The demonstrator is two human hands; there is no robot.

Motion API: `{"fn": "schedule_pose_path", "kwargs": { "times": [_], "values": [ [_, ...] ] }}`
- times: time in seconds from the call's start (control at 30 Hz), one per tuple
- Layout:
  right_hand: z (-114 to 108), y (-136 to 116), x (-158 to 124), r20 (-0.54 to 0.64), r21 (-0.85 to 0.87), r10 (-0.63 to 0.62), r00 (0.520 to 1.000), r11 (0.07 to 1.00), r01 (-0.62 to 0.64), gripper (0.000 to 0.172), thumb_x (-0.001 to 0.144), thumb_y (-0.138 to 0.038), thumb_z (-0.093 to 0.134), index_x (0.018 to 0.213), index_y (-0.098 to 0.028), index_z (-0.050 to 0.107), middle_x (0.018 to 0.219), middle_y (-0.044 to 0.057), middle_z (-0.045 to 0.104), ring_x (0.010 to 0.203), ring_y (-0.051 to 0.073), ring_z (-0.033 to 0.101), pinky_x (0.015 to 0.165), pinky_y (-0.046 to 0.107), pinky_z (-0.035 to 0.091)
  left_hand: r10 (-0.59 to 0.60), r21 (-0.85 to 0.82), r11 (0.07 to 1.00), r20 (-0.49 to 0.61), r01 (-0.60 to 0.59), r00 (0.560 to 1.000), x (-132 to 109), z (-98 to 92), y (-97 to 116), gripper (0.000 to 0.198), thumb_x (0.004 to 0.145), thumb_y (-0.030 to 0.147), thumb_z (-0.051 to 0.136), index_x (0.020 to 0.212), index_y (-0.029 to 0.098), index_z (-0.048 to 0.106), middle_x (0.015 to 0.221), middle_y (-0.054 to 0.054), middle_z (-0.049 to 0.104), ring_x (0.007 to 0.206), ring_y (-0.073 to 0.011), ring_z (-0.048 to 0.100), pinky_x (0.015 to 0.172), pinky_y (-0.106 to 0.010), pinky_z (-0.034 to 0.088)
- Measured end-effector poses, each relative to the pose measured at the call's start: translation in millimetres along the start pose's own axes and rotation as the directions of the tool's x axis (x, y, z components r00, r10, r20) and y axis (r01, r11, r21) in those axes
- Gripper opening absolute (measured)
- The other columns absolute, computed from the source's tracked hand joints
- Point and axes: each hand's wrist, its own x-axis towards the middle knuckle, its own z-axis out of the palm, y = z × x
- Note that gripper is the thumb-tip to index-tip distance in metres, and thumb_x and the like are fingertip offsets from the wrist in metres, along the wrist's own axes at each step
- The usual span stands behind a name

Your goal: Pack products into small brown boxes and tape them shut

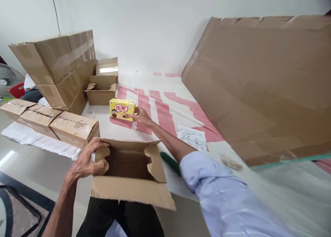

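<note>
My left hand [89,160] grips the left side of an open cardboard box [129,188], thumb on its side flap and fingers at the back corner. The box sits over my lap at the table's near edge, flaps spread, its brown inside showing. Farther off, my right hand [141,115] holds a small yellow snack box [122,109] by its right end. That carton has red lettering and a cartoon figure on its front. It is at the table surface or just over it; I cannot tell which.
Stacked taped cartons [55,64] stand at the left, with a row of smaller boxes [73,125] before them. An open carton [101,95] is beyond the snack box. A large cardboard sheet [258,85] leans at right. A marked paper [191,137] and green roll [170,163] lie nearby.
</note>
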Motion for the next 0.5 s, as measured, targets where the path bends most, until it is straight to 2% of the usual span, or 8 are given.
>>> {"fn": "schedule_pose_path", "kwargs": {
  "times": [0.07, 0.13, 0.23, 0.3, 0.37, 0.43, 0.5],
  "values": [
    [29, 0, 22, 0.01, -0.012, 0.035, 0.999, 0.999, -0.035, 0.07, 0.059, -0.054, 0.097, 0.11, -0.018, 0.065, 0.117, 0.014, 0.076, 0.099, 0.025, 0.071, 0.078, 0.04, 0.066, -0.03, -0.02, 0.999, -0.008, 0.029, 1.0, -4, -2.1, -1, 0.048, 0.083, 0.03, 0.077, 0.131, 0.032, 0.071, 0.13, -0.009, 0.069, 0.125, -0.0347, 0.067, 0.112, -0.05, 0.056],
    [51, -3, 41, 0.014, -0.014, 0.064, 0.998, 0.998, -0.064, 0.069, 0.066, -0.05, 0.093, 0.119, -0.018, 0.064, 0.129, 0.017, 0.073, 0.107, 0.026, 0.071, 0.085, 0.042, 0.066, -0.064, -0.037, 0.997, -0.008, 0.064, 0.998, -6, -2.2, -1, 0.057, 0.083, 0.043, 0.084, 0.136, 0.033, 0.067, 0.141, -0.011, 0.065, 0.137, -0.0379, 0.062, 0.115, -0.052, 0.055],
    [59, -12, 51, 0.023, -0.02, 0.094, 0.995, 0.995, -0.093, 0.068, 0.078, -0.049, 0.086, 0.133, -0.019, 0.061, 0.139, 0.017, 0.068, 0.109, 0.026, 0.071, 0.085, 0.042, 0.067, -0.106, -0.037, 0.994, 0.026, 0.107, 0.994, -6, -2.0, -2, 0.076, 0.078, 0.053, 0.09, 0.144, 0.03, 0.06, 0.152, -0.013, 0.059, 0.148, -0.0402, 0.054, 0.12, -0.053, 0.052],
    [44, -21, 38, 0.077, -0.029, 0.085, 0.993, 0.996, -0.083, 0.061, 0.083, -0.053, 0.083, 0.13, -0.019, 0.064, 0.134, 0.015, 0.069, 0.106, 0.025, 0.072, 0.083, 0.041, 0.067, -0.127, -0.03, 0.991, 0.052, 0.128, 0.991, -5, -2.3, -1, 0.082, 0.076, 0.054, 0.092, 0.146, 0.029, 0.058, 0.153, -0.014, 0.058, 0.145, -0.039, 0.056, 0.118, -0.051, 0.053],
    [17, -33, 9, 0.182, -0.018, 0.064, 0.981, 0.998, -0.062, 0.054, 0.087, -0.061, 0.081, 0.118, -0.018, 0.071, 0.125, 0.014, 0.073, 0.104, 0.025, 0.074, 0.086, 0.041, 0.067, -0.134, -0.034, 0.99, 0.063, 0.137, 0.989, -2, -2.2, -1, 0.08, 0.076, 0.052, 0.091, 0.145, 0.029, 0.058, 0.151, -0.013, 0.059, 0.138, -0.0363, 0.061, 0.112, -0.047, 0.057],
    [-18, -49, -33, 0.296, 0.021, 0.075, 0.952, 0.996, -0.085, 0.059, 0.088, -0.071, 0.077, 0.114, -0.018, 0.076, 0.125, 0.015, 0.075, 0.108, 0.026, 0.075, 0.093, 0.044, 0.066, -0.131, -0.051, 0.99, 0.061, 0.134, 0.99, 0, -1.0, -1, 0.075, 0.079, 0.049, 0.088, 0.145, 0.029, 0.058, 0.148, -0.011, 0.06, 0.132, -0.0335, 0.065, 0.107, -0.044, 0.059],
    [-52, -67, -77, 0.42, 0.052, 0.126, 0.899, 0.985, -0.162, 0.07, 0.087, -0.081, 0.073, 0.12, -0.019, 0.079, 0.129, 0.016, 0.077, 0.116, 0.031, 0.075, 0.103, 0.05, 0.062, -0.121, -0.067, 0.99, 0.045, 0.124, 0.992, 1, 1.4, -1, 0.07, 0.081, 0.047, 0.086, 0.143, 0.029, 0.058, 0.147, -0.01, 0.061, 0.13, -0.0322, 0.066, 0.106, -0.044, 0.059]
  ]
}}
